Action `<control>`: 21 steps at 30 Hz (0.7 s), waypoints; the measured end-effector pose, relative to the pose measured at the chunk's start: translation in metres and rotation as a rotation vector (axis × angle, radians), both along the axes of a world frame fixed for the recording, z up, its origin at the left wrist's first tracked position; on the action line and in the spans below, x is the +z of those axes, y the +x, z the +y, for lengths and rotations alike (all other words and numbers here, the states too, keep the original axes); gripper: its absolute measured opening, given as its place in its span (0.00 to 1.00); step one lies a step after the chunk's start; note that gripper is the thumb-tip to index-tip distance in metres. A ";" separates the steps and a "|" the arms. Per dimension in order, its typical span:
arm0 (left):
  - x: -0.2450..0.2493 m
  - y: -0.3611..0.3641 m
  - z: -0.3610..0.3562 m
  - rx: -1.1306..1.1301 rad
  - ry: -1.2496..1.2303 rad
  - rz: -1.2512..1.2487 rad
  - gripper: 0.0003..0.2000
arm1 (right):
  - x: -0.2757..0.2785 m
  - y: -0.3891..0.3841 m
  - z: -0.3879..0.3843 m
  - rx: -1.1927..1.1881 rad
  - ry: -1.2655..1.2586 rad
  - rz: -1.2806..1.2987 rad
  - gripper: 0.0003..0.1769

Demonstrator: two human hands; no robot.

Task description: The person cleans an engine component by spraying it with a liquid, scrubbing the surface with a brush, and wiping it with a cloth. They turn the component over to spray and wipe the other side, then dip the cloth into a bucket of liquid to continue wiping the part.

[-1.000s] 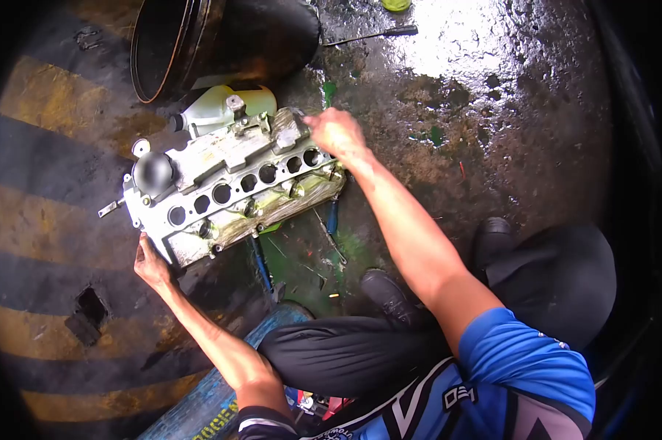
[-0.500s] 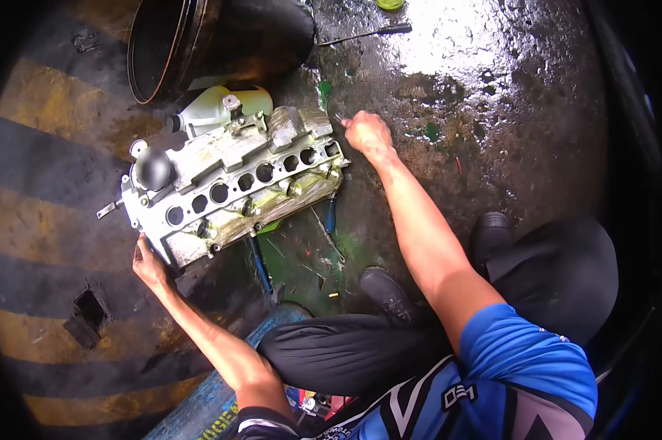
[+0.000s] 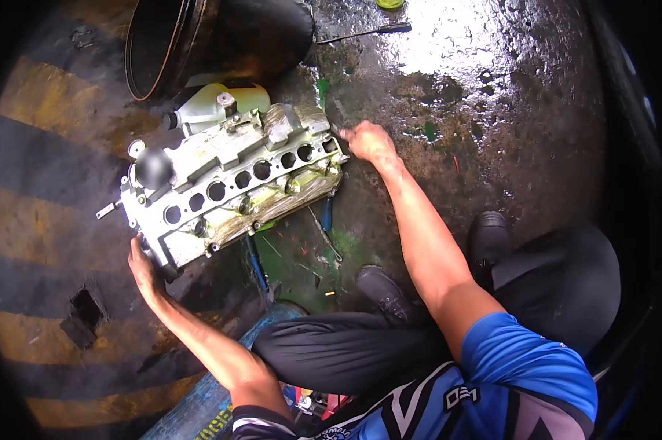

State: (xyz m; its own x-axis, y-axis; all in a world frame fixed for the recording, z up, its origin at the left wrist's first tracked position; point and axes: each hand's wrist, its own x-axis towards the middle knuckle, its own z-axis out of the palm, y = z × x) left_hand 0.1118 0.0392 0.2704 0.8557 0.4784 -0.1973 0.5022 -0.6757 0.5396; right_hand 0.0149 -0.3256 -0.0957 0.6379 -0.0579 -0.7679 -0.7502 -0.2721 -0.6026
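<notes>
A silvery metal engine cylinder head [image 3: 228,183] with a row of dark port openings lies tilted across the floor. My left hand [image 3: 146,270] grips its lower left corner, the thumb along the edge and the other fingers partly hidden. Off the head's right end is my right hand [image 3: 371,142], closed in a pinch. A small thin thing seems to stick out of its fingertips toward the metal, too small to name. Beneath the head's lower edge, blue-handled tools [image 3: 256,262] poke out.
Behind the head lie a pale plastic jug [image 3: 224,103] and a large black drum [image 3: 254,40]. A screwdriver [image 3: 367,33] rests on the wet, oily floor [image 3: 507,125]. Close to my legs is a blue cylinder with yellow lettering [image 3: 221,396]. My shoes [image 3: 383,292] are near the tools.
My right hand has moved slightly down, closer to the head's right end. My left hand has shifted a little along the corner. The head stays nearly in place.
</notes>
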 end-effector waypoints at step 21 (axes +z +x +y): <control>0.030 0.096 -0.125 -0.242 0.709 -0.060 0.57 | 0.061 -0.021 -0.022 -0.435 0.017 -0.456 0.21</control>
State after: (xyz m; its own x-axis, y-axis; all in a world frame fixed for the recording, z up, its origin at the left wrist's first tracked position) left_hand 0.2076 -0.0862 0.3008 0.9528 0.2704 0.1384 0.2788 -0.9593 -0.0448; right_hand -0.0064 -0.3481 -0.0343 0.8221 -0.3762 -0.4273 -0.4565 0.0128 -0.8896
